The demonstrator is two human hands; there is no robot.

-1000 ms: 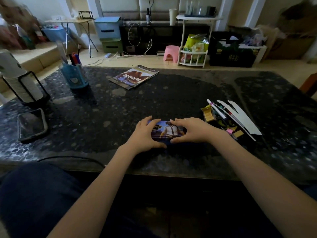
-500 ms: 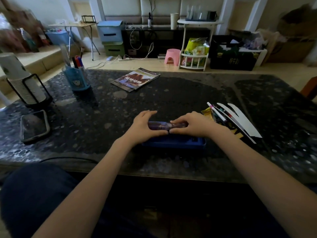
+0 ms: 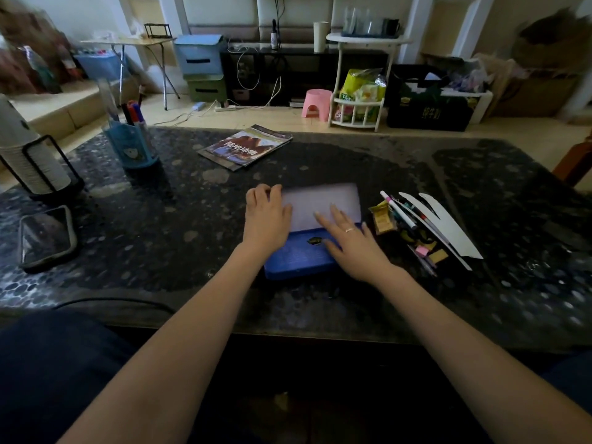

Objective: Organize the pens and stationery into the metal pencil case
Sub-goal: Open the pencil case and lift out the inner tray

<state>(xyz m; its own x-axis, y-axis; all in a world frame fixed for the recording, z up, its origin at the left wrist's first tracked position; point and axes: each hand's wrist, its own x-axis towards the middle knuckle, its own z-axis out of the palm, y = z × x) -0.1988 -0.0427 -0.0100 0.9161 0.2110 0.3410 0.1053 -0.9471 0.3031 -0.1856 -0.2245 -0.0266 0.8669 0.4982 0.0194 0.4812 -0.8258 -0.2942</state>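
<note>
The metal pencil case lies open near the table's front middle. Its blue base (image 3: 296,261) is toward me and its lid (image 3: 334,200) is swung back, pale inside facing up. My left hand (image 3: 266,219) grips the lid's left edge, with the fingers curled over the far corner. With its fingers straight, my right hand (image 3: 349,248) lies flat across the hinge, fingertips on the lid's inside. A pile of pens and stationery (image 3: 407,225) sits just right of the case, with white curved paper strips (image 3: 448,229) on top. The base's inside is mostly hidden by my hands.
On the dark stone table (image 3: 192,245), a blue pen holder (image 3: 136,150) with markers stands at the back left. A booklet (image 3: 246,147) lies behind the case. A phone (image 3: 46,238) and a racked stack of cups (image 3: 25,155) are at the far left.
The closed case was opened: both hands lifted the printed lid and swung it back flat. My hands moved from the case's ends onto the opened lid.
</note>
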